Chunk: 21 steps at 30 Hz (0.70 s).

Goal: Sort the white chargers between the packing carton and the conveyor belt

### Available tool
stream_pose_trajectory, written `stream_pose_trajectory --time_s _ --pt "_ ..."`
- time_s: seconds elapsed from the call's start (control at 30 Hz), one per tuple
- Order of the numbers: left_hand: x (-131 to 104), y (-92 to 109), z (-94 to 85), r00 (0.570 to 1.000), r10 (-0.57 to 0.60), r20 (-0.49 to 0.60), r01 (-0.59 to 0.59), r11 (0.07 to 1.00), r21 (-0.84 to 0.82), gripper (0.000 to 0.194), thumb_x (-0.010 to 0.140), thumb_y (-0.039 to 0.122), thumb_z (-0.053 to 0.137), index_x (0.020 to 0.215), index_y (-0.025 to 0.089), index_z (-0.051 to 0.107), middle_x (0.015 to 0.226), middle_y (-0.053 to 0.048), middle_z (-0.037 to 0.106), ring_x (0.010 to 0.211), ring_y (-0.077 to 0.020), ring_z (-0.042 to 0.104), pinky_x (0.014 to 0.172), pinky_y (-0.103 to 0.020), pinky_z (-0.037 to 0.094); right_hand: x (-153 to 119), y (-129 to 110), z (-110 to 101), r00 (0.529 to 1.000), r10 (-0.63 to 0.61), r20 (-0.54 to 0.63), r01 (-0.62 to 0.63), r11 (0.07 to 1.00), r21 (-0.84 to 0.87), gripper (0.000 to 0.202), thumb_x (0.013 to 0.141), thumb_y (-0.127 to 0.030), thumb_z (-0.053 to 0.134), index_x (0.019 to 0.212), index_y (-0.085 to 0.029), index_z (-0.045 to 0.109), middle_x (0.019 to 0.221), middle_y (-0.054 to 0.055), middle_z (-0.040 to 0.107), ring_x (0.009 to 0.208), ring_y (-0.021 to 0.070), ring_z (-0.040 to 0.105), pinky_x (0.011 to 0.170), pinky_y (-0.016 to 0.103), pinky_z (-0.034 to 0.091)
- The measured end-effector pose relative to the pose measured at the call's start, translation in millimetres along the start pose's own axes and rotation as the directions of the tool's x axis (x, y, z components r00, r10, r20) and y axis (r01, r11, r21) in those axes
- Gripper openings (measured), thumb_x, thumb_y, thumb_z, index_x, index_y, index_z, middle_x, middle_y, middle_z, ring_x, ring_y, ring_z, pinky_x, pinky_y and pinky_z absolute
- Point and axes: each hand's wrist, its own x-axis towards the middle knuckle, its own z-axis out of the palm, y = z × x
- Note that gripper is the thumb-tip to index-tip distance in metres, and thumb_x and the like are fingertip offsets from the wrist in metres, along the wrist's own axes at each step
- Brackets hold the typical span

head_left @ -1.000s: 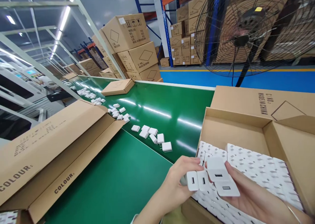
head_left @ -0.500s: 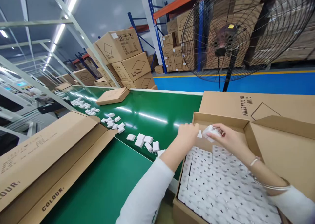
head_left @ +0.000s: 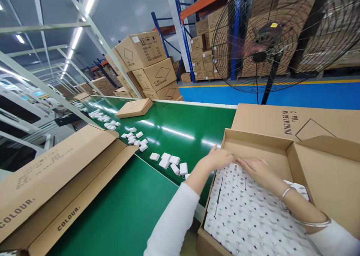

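My left hand (head_left: 219,159) is over the far left corner of an open carton (head_left: 205,211). Its fingers are bent and pressed together, their tips out of sight. Close beside it, almost touching, my right hand (head_left: 257,170) reaches in palm down with its fingers together. Whatever lies under either hand is hidden. Below them, tight rows of small white blocks (head_left: 244,214) with metal prongs fill most of the carton. A few white blocks (head_left: 299,188) lie higher near the right wall.
Loose white blocks (head_left: 164,161) trail along the green conveyor belt (head_left: 180,126). An open carton (head_left: 70,173) stands at the left, and a flat carton (head_left: 135,108) lies on the belt. Behind the packed carton are another carton (head_left: 264,119) and a large fan (head_left: 260,55).
My right hand has lowered into the carton; the white block it held no longer shows. My left hand has shifted slightly, and both hands are closer together. The view has turned slightly left.
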Motion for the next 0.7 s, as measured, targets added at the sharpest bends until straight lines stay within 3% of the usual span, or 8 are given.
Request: stream_pose_trajectory --time_s 0.07,0.1,0.13,0.2,0.27,0.43,0.57,0.7 --pt "-34 -26 -5.8 0.969 -0.042 -0.244 0.033 0.999 -0.041 0.048 0.086 0.010 0.028 0.128 0.022 0.050 0.133 -0.004 0.054 0.124 -0.0162 0.047 0.105 -0.031 0.034 4 -7 -4 0.998 0.027 -0.051 -0.027 1.000 0.003 0.040 0.095 -0.040 0.029 0.100 -0.023 0.065 0.106 0.007 0.070 0.099 0.0273 0.061 0.084 0.044 0.043" --pt "-52 -42 -6.6 0.946 -0.155 -0.285 0.165 0.986 0.013 0.048 0.085 0.007 0.028 0.125 0.022 0.051 0.130 -0.004 0.056 0.120 -0.0162 0.049 0.101 -0.029 0.039 7 -15 -7 0.997 0.016 -0.071 -0.015 1.000 0.010 0.037 0.095 -0.038 0.032 0.102 -0.022 0.064 0.108 0.008 0.069 0.101 0.0269 0.060 0.085 0.044 0.043" --pt "-69 -57 -5.4 0.920 -0.295 -0.260 0.331 0.938 0.107 0.047 0.085 0.006 0.029 0.123 0.022 0.052 0.124 -0.006 0.058 0.115 -0.0178 0.053 0.095 -0.030 0.043 10 -26 -10 0.997 -0.019 -0.078 0.020 1.000 0.012 0.033 0.094 -0.035 0.035 0.105 -0.021 0.063 0.109 0.008 0.068 0.102 0.0259 0.059 0.086 0.042 0.043" --pt "-97 -85 3.5 0.874 -0.425 -0.238 0.468 0.867 0.173 0.045 0.080 0.000 0.032 0.116 0.012 0.055 0.112 -0.017 0.060 0.105 -0.0277 0.058 0.084 -0.041 0.048 20 -57 -10 0.989 -0.149 -0.002 0.149 0.989 -0.022 0.027 0.093 -0.026 0.039 0.107 -0.022 0.062 0.109 0.006 0.067 0.102 0.0232 0.059 0.084 0.038 0.045" --pt "-114 -106 18.4 0.862 -0.463 -0.207 0.502 0.837 0.218 0.046 0.075 -0.004 0.035 0.113 0.010 0.055 0.111 -0.020 0.057 0.103 -0.0308 0.059 0.078 -0.042 0.049 31 -96 0 0.945 -0.264 0.193 0.291 0.948 -0.127 0.024 0.090 -0.019 0.045 0.107 -0.021 0.062 0.106 0.006 0.067 0.100 0.0219 0.059 0.081 0.035 0.047" --pt "-117 -131 48.9 0.919 -0.361 -0.161 0.392 0.883 0.259 0.041 0.076 -0.002 0.039 0.106 0.021 0.056 0.119 -0.009 0.054 0.110 -0.0222 0.054 0.076 -0.029 0.048 53 -173 58 0.871 -0.322 0.371 0.414 0.888 -0.201 0.016 0.072 -0.012 0.067 0.088 -0.012 0.066 0.090 0.013 0.070 0.092 0.0276 0.063 0.074 0.036 0.048" --pt "-127 -143 45.7 0.921 -0.326 -0.212 0.372 0.897 0.238 0.024 0.079 0.012 0.049 0.101 0.022 0.051 0.110 -0.006 0.058 0.108 -0.0214 0.054 0.081 -0.028 0.045 56 -184 87 0.826 -0.344 0.447 0.483 0.841 -0.244 0.042 0.062 -0.001 0.070 0.102 -0.008 0.059 0.090 0.014 0.069 0.083 0.0266 0.067 0.061 0.031 0.047" --pt "-137 -154 30.6 0.814 -0.476 -0.333 0.541 0.830 0.135 0.023 0.082 0.025 0.049 0.104 0.022 0.044 0.095 -0.004 0.062 0.089 -0.0228 0.060 0.071 -0.030 0.045 63 -171 79 0.753 -0.466 0.465 0.610 0.759 -0.227 0.046 0.066 -0.002 0.069 0.108 -0.015 0.055 0.095 0.008 0.067 0.074 0.0201 0.066 0.051 0.025 0.041"
